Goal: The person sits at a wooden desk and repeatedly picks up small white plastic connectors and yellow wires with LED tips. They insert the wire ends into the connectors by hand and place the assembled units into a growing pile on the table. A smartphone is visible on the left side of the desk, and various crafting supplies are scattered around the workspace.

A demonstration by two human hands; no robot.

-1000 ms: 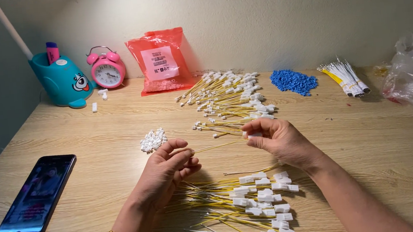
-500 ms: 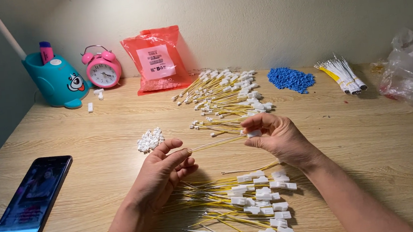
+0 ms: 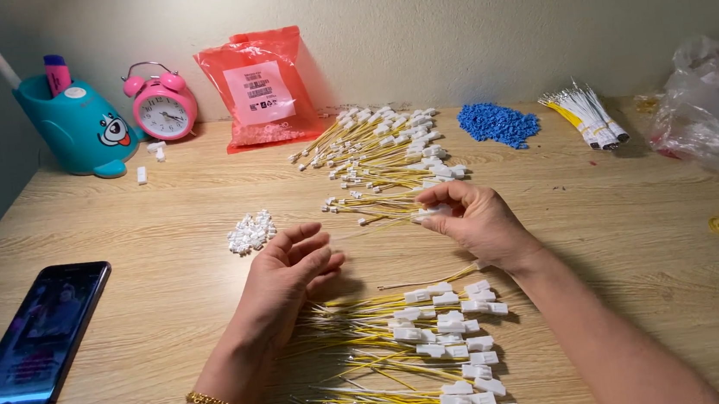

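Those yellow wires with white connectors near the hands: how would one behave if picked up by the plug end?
Probably floppy: the yellow wires are thin and lie slightly bowed in the near pile. Likely very light, since each ends in one small white connector. They may snag neighbours, as the strands cross and overlap. The right hand pinches one by fingertips alone, which suggests little grip is needed.

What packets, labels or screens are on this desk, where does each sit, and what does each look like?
Red plastic pouch: leaning on the back wall, centre-left, flat and glossy.
White label: rectangular, on the pouch's front.
Phone: flat at the near left edge of the desk, dark slab, screen lit dimly.
Clear plastic bag: crumpled at the far right, with reddish contents.
Alarm clock: pink and round with a white dial, by the wall, left of the pouch.
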